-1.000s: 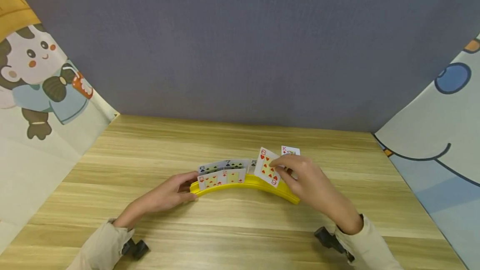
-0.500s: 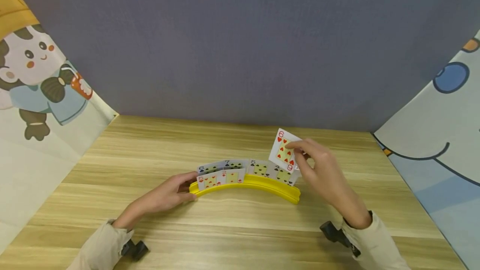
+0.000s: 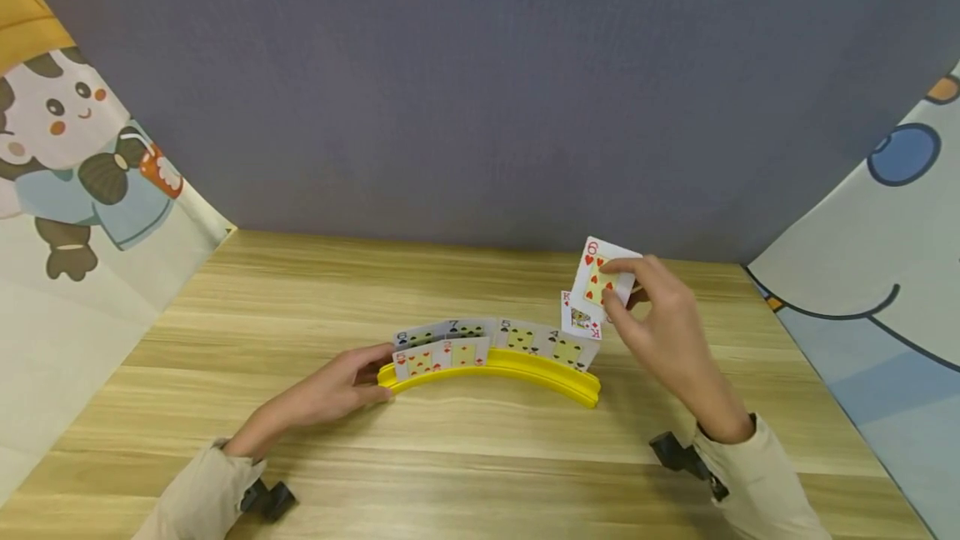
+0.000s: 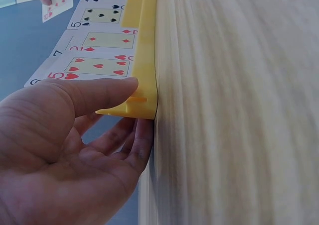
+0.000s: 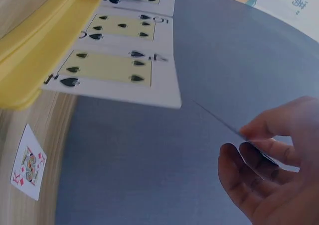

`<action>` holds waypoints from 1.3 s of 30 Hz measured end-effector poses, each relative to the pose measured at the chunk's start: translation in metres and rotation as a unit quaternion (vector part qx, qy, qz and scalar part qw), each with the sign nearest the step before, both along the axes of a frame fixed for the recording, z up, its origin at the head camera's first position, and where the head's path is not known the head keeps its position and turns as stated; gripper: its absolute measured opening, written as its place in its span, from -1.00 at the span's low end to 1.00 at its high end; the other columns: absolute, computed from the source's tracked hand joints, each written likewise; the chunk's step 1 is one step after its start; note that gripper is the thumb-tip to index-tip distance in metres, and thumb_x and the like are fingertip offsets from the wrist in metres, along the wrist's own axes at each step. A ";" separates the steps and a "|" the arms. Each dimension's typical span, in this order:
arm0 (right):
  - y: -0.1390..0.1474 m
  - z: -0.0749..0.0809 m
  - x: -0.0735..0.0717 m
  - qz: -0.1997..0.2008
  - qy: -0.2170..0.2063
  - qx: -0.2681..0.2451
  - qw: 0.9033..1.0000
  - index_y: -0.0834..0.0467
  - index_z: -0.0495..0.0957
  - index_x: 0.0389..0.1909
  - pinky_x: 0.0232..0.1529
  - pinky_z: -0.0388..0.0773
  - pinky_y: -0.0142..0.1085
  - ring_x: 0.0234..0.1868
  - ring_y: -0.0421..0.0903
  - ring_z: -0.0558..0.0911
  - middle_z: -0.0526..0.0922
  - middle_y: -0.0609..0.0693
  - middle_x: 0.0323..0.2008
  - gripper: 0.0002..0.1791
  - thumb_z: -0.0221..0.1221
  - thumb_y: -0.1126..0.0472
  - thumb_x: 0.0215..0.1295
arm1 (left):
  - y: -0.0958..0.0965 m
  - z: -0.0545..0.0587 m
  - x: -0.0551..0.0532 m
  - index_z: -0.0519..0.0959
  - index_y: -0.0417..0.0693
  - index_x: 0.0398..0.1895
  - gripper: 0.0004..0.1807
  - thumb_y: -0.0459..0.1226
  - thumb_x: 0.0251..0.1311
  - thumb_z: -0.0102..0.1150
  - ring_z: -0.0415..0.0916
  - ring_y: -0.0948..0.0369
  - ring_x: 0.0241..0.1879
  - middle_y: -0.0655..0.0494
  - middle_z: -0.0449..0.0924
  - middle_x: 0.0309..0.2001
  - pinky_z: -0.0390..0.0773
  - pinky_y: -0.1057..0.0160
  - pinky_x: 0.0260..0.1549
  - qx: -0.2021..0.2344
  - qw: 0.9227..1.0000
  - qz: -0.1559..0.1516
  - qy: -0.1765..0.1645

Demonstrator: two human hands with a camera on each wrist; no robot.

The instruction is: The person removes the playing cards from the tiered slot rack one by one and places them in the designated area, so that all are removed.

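Observation:
My left hand [image 3: 337, 388] grips the left end of a curved yellow card holder [image 3: 525, 368], thumb in front and fingers behind it in the left wrist view. The five of hearts [image 4: 97, 65] and a diamond card [image 4: 109, 39] stand in its front row. Behind them stand a black six and seven, with the five of spades [image 5: 122, 26] and four of spades [image 5: 107, 68] to their right. My right hand [image 3: 667, 327] pinches the six of hearts [image 3: 589, 283] in the air beyond the holder's right end. Seen from the right wrist, that card [image 5: 217, 117] is edge-on.
On the wooden table [image 3: 465, 465], behind the holder's right end, lies the king of diamonds [image 3: 581, 322], partly overlapped by the raised card. A grey partition [image 3: 480, 107] rises at the back. Printed panels [image 3: 67, 173] border the sides.
My right hand has carried the six of hearts from in front of the holder's right half up, back and to the right, uncovering the five and four of spades. My left hand stays put.

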State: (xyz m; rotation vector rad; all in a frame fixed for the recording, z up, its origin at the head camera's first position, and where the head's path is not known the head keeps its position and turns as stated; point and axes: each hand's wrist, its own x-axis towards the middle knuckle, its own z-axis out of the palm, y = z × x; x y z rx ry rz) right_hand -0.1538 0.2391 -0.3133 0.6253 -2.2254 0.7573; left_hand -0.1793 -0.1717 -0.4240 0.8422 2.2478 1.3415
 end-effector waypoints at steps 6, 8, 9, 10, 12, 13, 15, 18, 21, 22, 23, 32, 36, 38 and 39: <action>0.012 -0.006 -0.011 -0.018 -0.041 0.002 0.999 0.29 0.64 -0.08 -0.32 0.49 -0.61 -0.41 -0.13 0.56 0.66 0.05 -0.27 -0.68 0.25 0.59 0.14 | 0.000 0.000 0.000 0.23 -0.36 0.44 -0.36 -0.39 0.34 0.17 0.41 -0.13 0.26 -0.35 0.33 0.32 0.50 0.19 0.18 0.001 1.000 0.000 -0.005; 0.018 -0.011 -0.016 -0.029 -0.052 0.008 0.998 0.29 0.65 -0.07 -0.35 0.51 -0.58 -0.41 -0.11 0.58 0.67 0.06 -0.28 -0.69 0.26 0.56 0.16 | 0.000 0.001 0.000 0.23 -0.37 0.44 -0.36 -0.39 0.34 0.17 0.41 -0.13 0.26 -0.36 0.33 0.32 0.50 0.18 0.18 0.001 1.000 -0.001 -0.005; 0.020 -0.013 -0.018 -0.035 -0.059 0.009 0.998 0.28 0.65 -0.06 -0.36 0.53 -0.54 -0.40 -0.11 0.58 0.67 0.07 -0.28 -0.69 0.26 0.55 0.17 | 0.000 0.001 0.000 0.23 -0.36 0.44 -0.36 -0.39 0.34 0.17 0.42 -0.13 0.25 -0.35 0.33 0.32 0.50 0.18 0.18 0.001 1.000 -0.002 -0.004; 0.023 -0.016 -0.021 -0.040 -0.064 0.011 0.997 0.28 0.65 -0.06 -0.38 0.54 -0.52 -0.40 -0.10 0.58 0.68 0.08 -0.28 -0.69 0.27 0.54 0.18 | 0.000 0.001 0.000 0.24 -0.36 0.43 -0.37 -0.39 0.34 0.17 0.42 -0.12 0.25 -0.35 0.33 0.32 0.50 0.18 0.18 0.001 1.000 -0.002 -0.003; 0.029 -0.021 -0.025 -0.049 -0.072 0.013 0.996 0.29 0.64 -0.05 -0.40 0.55 -0.50 -0.39 -0.07 0.59 0.68 0.11 -0.28 -0.69 0.27 0.54 0.18 | 0.000 0.000 0.000 0.24 -0.35 0.43 -0.37 -0.40 0.33 0.17 0.42 -0.11 0.25 -0.34 0.34 0.32 0.50 0.19 0.18 0.000 1.000 -0.002 -0.002; 0.031 -0.023 -0.028 -0.052 -0.075 0.013 0.996 0.29 0.64 -0.05 -0.41 0.55 -0.49 -0.39 -0.06 0.60 0.69 0.13 -0.27 -0.69 0.27 0.54 0.17 | 0.000 0.000 0.000 0.25 -0.34 0.43 -0.37 -0.41 0.33 0.17 0.42 -0.10 0.25 -0.33 0.35 0.32 0.50 0.20 0.18 -0.002 1.000 -0.001 -0.002; 0.035 -0.027 -0.031 -0.058 -0.082 0.010 0.995 0.30 0.64 -0.04 -0.42 0.54 -0.49 -0.39 -0.02 0.62 0.69 0.16 -0.27 -0.68 0.28 0.54 0.17 | 0.001 -0.001 0.000 0.25 -0.33 0.43 -0.37 -0.41 0.33 0.17 0.43 -0.10 0.25 -0.31 0.35 0.32 0.49 0.21 0.18 -0.003 1.000 -0.001 -0.001; 0.041 -0.032 -0.036 -0.063 -0.089 0.009 0.994 0.31 0.64 -0.05 -0.44 0.55 -0.48 -0.40 0.01 0.64 0.69 0.19 -0.29 -0.68 0.28 0.55 0.16 | 0.001 0.000 0.000 0.25 -0.34 0.43 -0.38 -0.41 0.33 0.17 0.42 -0.10 0.25 -0.32 0.34 0.32 0.49 0.23 0.17 -0.002 1.000 -0.003 0.000; 0.047 -0.038 -0.040 -0.067 -0.108 0.012 0.992 0.31 0.64 -0.05 -0.45 0.57 -0.41 -0.42 -0.01 0.62 0.68 0.17 -0.34 -0.69 0.28 0.53 0.17 | 0.001 0.000 0.000 0.25 -0.34 0.43 -0.38 -0.41 0.34 0.17 0.43 -0.10 0.25 -0.32 0.35 0.32 0.50 0.23 0.17 -0.002 1.000 -0.003 -0.002; 0.050 -0.040 -0.042 -0.068 -0.119 0.013 0.991 0.31 0.64 -0.05 -0.45 0.57 -0.41 -0.43 -0.03 0.61 0.67 0.16 -0.36 -0.69 0.29 0.53 0.17 | 0.001 0.000 0.000 0.25 -0.34 0.43 -0.38 -0.41 0.34 0.16 0.43 -0.10 0.25 -0.32 0.35 0.31 0.50 0.23 0.16 -0.002 1.000 -0.002 -0.002; 0.052 -0.042 -0.043 -0.067 -0.132 0.012 0.989 0.31 0.64 -0.04 -0.46 0.56 -0.40 -0.44 -0.04 0.60 0.66 0.15 -0.39 -0.69 0.29 0.52 0.18 | 0.001 0.001 0.000 0.25 -0.34 0.43 -0.38 -0.41 0.34 0.17 0.43 -0.10 0.24 -0.32 0.35 0.31 0.50 0.23 0.16 -0.002 1.000 -0.002 -0.003; 0.076 -0.062 -0.056 -0.053 -0.242 -0.015 0.969 0.36 0.62 0.00 -0.64 0.43 -0.38 -0.52 -0.11 0.57 0.66 0.16 -0.41 -0.68 0.27 0.50 0.21 | 0.000 0.002 0.001 0.23 -0.38 0.43 -0.37 -0.39 0.35 0.16 0.43 -0.14 0.24 -0.37 0.34 0.31 0.51 0.18 0.17 0.004 1.000 -0.007 0.004; 0.084 -0.069 -0.059 -0.051 -0.266 -0.009 0.963 0.40 0.60 0.01 -0.64 0.44 -0.38 -0.48 -0.06 0.61 0.67 0.22 -0.36 -0.67 0.25 0.51 0.20 | 0.000 0.002 0.001 0.23 -0.37 0.43 -0.37 -0.38 0.35 0.17 0.43 -0.13 0.24 -0.36 0.34 0.31 0.52 0.19 0.16 -0.001 1.000 -0.003 0.001; 0.086 -0.071 -0.059 -0.050 -0.288 -0.002 0.956 0.42 0.59 0.03 -0.61 0.47 -0.37 -0.41 0.01 0.65 0.67 0.28 -0.31 -0.66 0.25 0.51 0.20 | 0.000 0.001 0.000 0.24 -0.36 0.44 -0.37 -0.38 0.35 0.17 0.42 -0.12 0.25 -0.34 0.34 0.31 0.52 0.21 0.16 -0.003 1.000 0.001 -0.004; 0.088 -0.072 -0.059 -0.048 -0.299 0.002 0.953 0.43 0.58 0.04 -0.58 0.51 -0.37 -0.38 0.06 0.66 0.67 0.32 -0.27 -0.65 0.24 0.51 0.20 | 0.000 0.001 0.000 0.23 -0.35 0.44 -0.37 -0.38 0.35 0.17 0.42 -0.12 0.25 -0.34 0.34 0.31 0.51 0.22 0.16 -0.004 1.000 0.001 -0.005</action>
